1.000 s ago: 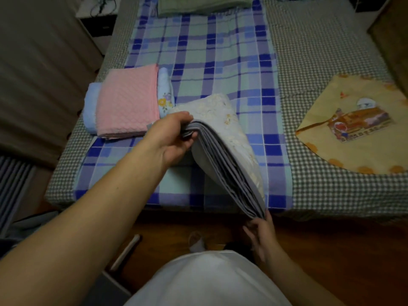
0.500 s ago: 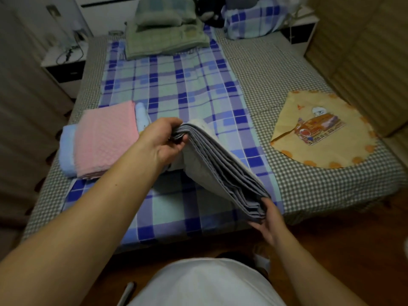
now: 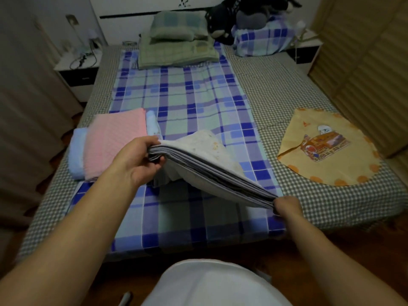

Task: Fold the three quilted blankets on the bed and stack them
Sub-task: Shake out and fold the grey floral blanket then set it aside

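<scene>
Your left hand (image 3: 141, 160) pinches one corner of the folded grey blanket (image 3: 209, 164), fingers curled around the layered edge at the frame's centre. Your right hand (image 3: 286, 205), lower and to the right, grips the opposite corner. The blanket hangs taut between them, its long axis slanting from centre-left down to lower right, above the plaid sheet (image 3: 183, 100). The stack you need lies to the left of your left hand: a pink blanket (image 3: 114, 138) resting on a light blue blanket (image 3: 76, 149), so the left hand is nearer. The pink one looks quilted and soft; the grey bundle shows many thin, flat layers with a pale floral face.
</scene>
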